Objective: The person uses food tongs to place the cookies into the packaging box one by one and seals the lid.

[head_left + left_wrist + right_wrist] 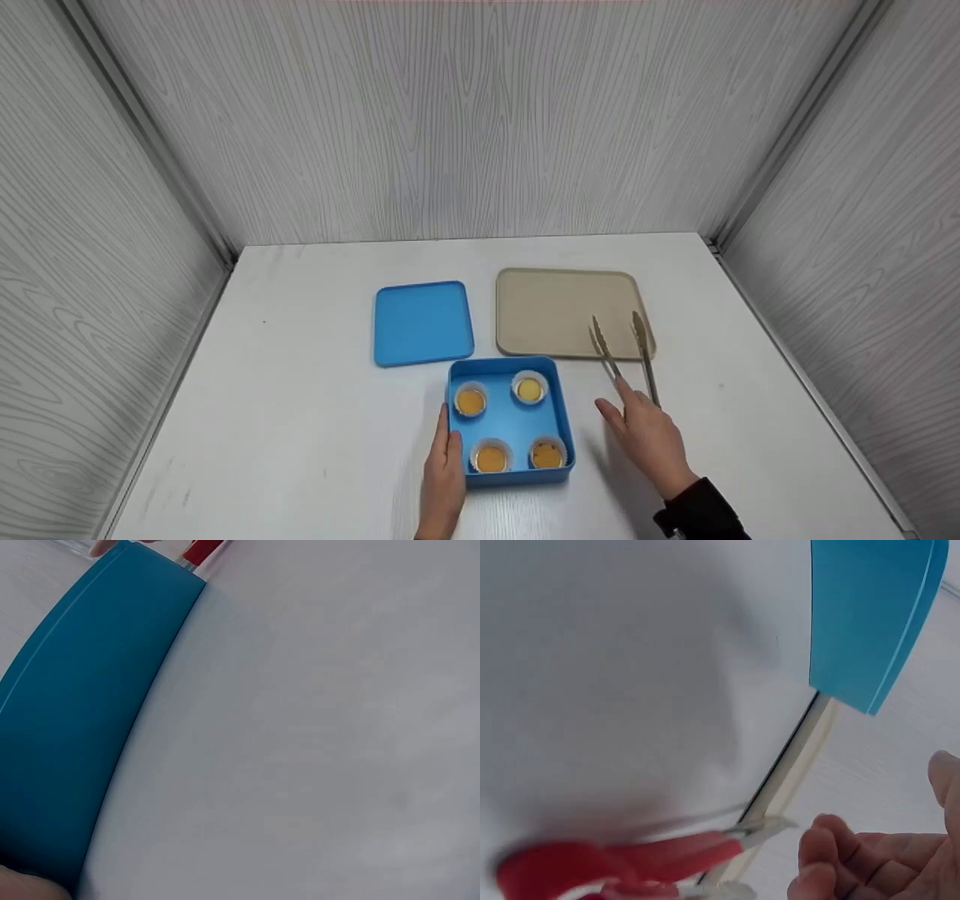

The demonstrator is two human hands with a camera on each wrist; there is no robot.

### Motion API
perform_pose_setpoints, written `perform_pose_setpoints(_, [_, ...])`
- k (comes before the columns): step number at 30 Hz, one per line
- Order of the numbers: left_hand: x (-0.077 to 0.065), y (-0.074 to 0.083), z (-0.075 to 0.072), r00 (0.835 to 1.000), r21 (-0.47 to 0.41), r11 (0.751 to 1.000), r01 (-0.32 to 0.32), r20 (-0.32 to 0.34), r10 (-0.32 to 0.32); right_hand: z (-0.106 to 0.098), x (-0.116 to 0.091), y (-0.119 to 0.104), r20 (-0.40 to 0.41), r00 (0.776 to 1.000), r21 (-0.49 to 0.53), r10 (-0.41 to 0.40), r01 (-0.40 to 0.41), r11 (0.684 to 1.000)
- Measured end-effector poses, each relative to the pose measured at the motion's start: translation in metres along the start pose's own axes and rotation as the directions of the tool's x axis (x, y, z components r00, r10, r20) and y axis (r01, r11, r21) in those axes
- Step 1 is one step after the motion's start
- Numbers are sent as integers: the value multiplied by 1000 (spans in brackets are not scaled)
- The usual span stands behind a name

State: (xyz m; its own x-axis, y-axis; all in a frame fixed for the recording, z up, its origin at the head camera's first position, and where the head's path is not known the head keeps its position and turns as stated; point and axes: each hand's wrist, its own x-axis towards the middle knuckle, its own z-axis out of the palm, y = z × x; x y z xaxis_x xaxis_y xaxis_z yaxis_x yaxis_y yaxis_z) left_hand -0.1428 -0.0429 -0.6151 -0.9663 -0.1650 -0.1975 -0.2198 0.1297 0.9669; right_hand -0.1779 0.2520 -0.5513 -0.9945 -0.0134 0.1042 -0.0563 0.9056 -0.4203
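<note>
A square blue box (504, 420) stands on the white table, holding several white cups (472, 400) with round yellow-orange contents. My left hand (441, 480) rests against the box's left side near its front corner, fingers and thumb fairly straight. In the left wrist view, a bit of skin touches the lower end of the blue wall (97, 705). Tongs (643, 345) with red handles (667, 859) extend over the beige tray's near right edge, their arms spread. Above them is my right hand (651, 439), thumb stretched out and other fingers loosely curled; the handles appear apart from the fingertips.
The beige tray (562, 307) lies behind the box, to the right. Left of that tray is a flat blue square lid or tray (422, 322). Grey wood-grain panels (465, 127) wall in the back and both sides of the white table (322, 450).
</note>
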Motion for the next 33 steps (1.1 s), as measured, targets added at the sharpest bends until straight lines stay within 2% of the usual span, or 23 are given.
perform_pose_setpoints(6, [-1,1,-1,1000,6,1000,8,3,-8,16,0,-22,-1,999,44,-48,48,998])
perform_pose_setpoints(12, [-1,1,-1,1000,16,1000,-3,-4,3,33,2,-44,4,999,66,-42,41,997])
perform_pose_setpoints(19, [1,2,0,1000,26,1000,16,6,-16,51,3,-56,-11,999,104,-31,32,994])
perform_pose_setpoints(25, [0,2,1,1000,24,1000,8,20,-8,61,2,-58,-26,999,52,-27,28,998])
perform_pose_setpoints(33, [-1,3,-3,999,16,1000,2,32,-3,65,-1,-60,-59,994,-56,-96,93,994])
